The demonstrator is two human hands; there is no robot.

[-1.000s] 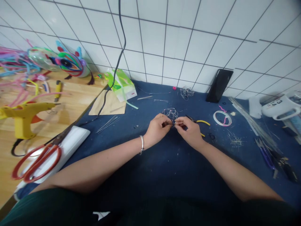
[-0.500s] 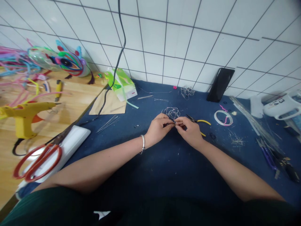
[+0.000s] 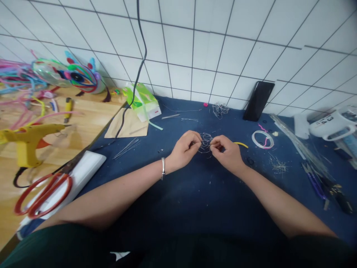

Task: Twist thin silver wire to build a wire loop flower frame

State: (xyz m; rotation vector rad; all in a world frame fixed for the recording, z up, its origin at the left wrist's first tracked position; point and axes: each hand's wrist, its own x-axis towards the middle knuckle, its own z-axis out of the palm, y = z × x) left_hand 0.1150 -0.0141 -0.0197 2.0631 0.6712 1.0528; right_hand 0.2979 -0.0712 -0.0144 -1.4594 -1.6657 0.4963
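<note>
A tangle of thin silvery wire [image 3: 206, 138] spans the gap between my two hands above the dark blue cloth [image 3: 173, 197]. My left hand [image 3: 186, 149], with a metal bangle at its wrist, pinches the wire's left side. On the other side, my right hand [image 3: 227, 152] is closed with thumb and forefinger together at the wire's right edge. The fingertips hide where exactly the wire is gripped. Behind my right hand pokes out a yellow handle [image 3: 241, 144] of pliers, the rest covered by the hand.
A black phone [image 3: 259, 101] leans on the tiled wall. Near it lie a white ring [image 3: 263, 140], a second wire tangle [image 3: 220, 109] and purple-handled pliers [image 3: 315, 182]. To the left are red-handled scissors [image 3: 43, 195], a yellow glue gun [image 3: 26, 140] and loose wires [image 3: 126, 147].
My hands have moved apart from where their fingertips met, and the wire now stretches between them. My right hand covers more of the yellow-handled pliers. The view has shifted slightly.
</note>
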